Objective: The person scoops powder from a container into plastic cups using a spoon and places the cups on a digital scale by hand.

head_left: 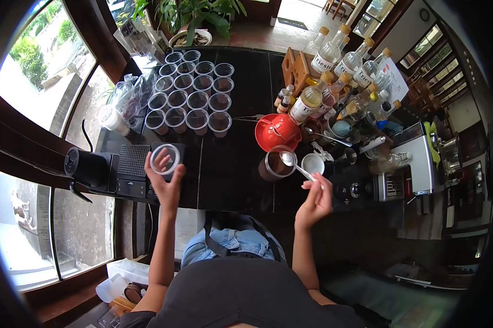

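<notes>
My left hand [166,183] has its fingers around a clear plastic cup [165,159], held over the black scale [134,164]. The cup looks empty. My right hand [316,203] grips a metal spoon [304,172], whose bowl is over the mouth of a clear jar [275,170] with dark brown contents. A white bowl [312,163] stands just right of the jar, and a red dripper [277,133] sits behind it. Rows of clear cups [198,118] with dark contents stand behind my left hand.
Syrup bottles [326,57] and a wooden rack [295,65] stand at the back right. A black kettle [85,164] is at the far left, with plastic bags [129,95] and stacked white lids [112,120] beyond it. Coffee equipment [408,158] occupies the right side.
</notes>
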Motion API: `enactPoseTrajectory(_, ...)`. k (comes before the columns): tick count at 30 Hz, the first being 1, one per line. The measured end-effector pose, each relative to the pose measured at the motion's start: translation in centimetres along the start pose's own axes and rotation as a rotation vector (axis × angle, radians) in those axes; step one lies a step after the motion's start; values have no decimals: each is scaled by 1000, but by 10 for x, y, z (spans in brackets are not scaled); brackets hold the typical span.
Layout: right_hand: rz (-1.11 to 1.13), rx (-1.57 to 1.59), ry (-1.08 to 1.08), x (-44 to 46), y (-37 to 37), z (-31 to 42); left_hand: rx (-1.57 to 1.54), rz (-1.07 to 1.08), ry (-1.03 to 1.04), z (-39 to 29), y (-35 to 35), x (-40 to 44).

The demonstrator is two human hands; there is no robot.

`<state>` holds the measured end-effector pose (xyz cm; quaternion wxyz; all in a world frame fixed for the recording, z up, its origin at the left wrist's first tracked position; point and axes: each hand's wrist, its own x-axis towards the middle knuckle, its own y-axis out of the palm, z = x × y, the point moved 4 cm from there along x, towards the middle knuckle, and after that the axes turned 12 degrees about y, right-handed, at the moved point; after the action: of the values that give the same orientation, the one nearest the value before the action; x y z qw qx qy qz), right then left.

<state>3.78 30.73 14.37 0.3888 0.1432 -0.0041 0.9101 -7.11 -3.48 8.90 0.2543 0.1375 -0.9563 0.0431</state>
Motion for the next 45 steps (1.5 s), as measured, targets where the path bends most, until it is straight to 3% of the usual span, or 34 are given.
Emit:
enactPoseTrajectory(1, 48, -284, -137, 3, -1, -6, 38, -10, 3, 6, -10, 4)
enactPoseTrajectory(2, 61, -318, -122, 6, -3, -15, 140, -1, 47, 2, -15, 8)
enactPoseTrajectory(18, 98, -312, -15, 11, 5, -56, 123, -9, 15, -4, -23, 13)
enactPoseTrajectory(21, 129, -272, 52, 10, 5, -65, 255, 42, 75, -16, -19, 13)
enactPoseTrajectory(22, 83, -408, 39, 9, 4, -64, 257, 37, 74, -16, -19, 12)
enactPoseTrajectory(24, 46, -541, 24, 5, 9, -53, 349, 103, 317, -25, -15, 10)
enactPoseTrajectory(26, -172, -689, -352, -8, 16, -25, 302, 103, 323, -28, -10, 3)
enactPoseTrajectory(28, 149, -483, -427, -22, 50, -11, 273, 180, 376, -33, 1, -11)
enactPoseTrajectory(29, 444, -359, -340, -33, 77, -4, 234, 198, 358, -35, 7, -20)
enactPoseTrajectory(31, 782, -220, -295, -60, 121, -9, 173, 240, 325, -39, 19, -36)
enactPoseTrajectory(34, 1086, 110, 16, -82, 163, -34, 300, 252, 386, -25, 25, -56)
enactPoseTrajectory(36, 1093, 142, 17, -87, 177, -42, 347, 222, 340, -29, 19, -57)
enactPoseTrajectory(39, 1028, 185, 106, -86, 188, -57, 444, 365, 268, -31, 1, -59)
enactPoseTrajectory(42, 993, 89, 38, -84, 191, -62, 311, -164, -114, 16, -48, -85)
enactPoseTrajectory(44, 1007, 101, 62, -84, 195, -66, 326, -455, -446, 92, -80, -124)
enactPoseTrajectory(45, 1009, 89, 73, -84, 196, -69, 290, -499, -538, 117, -85, -137)
